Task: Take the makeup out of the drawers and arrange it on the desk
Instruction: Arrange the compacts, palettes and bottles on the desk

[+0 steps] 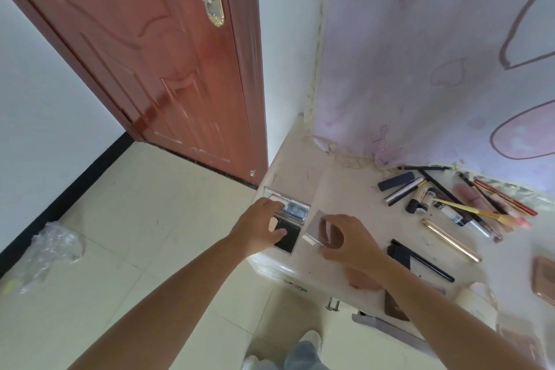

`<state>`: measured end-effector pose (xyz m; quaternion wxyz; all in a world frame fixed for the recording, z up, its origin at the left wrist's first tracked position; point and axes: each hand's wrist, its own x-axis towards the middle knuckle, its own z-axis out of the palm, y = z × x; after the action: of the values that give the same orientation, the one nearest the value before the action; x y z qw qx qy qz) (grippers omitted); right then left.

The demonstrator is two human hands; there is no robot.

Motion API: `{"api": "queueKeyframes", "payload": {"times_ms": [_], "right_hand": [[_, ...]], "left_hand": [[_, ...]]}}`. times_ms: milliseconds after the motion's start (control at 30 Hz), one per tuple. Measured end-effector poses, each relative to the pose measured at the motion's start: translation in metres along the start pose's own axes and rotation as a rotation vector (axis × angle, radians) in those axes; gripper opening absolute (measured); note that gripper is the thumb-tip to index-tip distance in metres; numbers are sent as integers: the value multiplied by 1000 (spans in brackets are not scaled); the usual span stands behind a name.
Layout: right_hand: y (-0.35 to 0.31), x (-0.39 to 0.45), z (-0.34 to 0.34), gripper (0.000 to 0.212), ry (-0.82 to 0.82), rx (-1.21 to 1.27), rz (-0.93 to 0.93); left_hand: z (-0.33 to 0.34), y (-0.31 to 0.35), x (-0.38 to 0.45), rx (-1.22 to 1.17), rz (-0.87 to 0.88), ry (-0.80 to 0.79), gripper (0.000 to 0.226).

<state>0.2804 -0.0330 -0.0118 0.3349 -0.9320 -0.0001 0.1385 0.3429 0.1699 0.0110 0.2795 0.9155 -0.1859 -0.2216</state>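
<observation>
An open silver compact (292,210) with a mirrored lid and a black base lies at the left corner of the white desk (339,186). My left hand (259,227) grips it, thumb on the black base and fingers on the lid. Beside it, my right hand (350,239) pinches a small square silvery-pink palette (315,227) that rests on the desk. Farther right lie a black flat case with a black pencil (420,260), a gold tube (452,239) and a heap of pencils, brushes and tubes (456,200). An open drawer (387,324) shows under the desk edge.
A red-brown door (156,54) stands at the left beyond the desk. Pink patterned cloth (435,54) hangs behind the desk. A rose-gold item (543,281) sits at the right edge. A crumpled plastic bag (48,252) lies on the tiled floor. My shoes (310,339) are below.
</observation>
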Motion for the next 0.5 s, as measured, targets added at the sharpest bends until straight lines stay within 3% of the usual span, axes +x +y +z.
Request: {"api": "queueKeyframes", "payload": {"times_ms": [100,267,367,500], "right_hand": [[-17,-5,-35,29,49,137,-72],[-43,-20,-94,27,112,171,-145],[-56,-29,-118,16,129,94,-231],[-66,-36,-138,19,165,-84,-348]], "left_hand": [[-16,27,6,-316,-22,-175,68],[-50,75,16,-594,64,-282,69],[-61,95,17,-655,110,-259,64],[-69,113,15,-669,164,-165,61]]}}
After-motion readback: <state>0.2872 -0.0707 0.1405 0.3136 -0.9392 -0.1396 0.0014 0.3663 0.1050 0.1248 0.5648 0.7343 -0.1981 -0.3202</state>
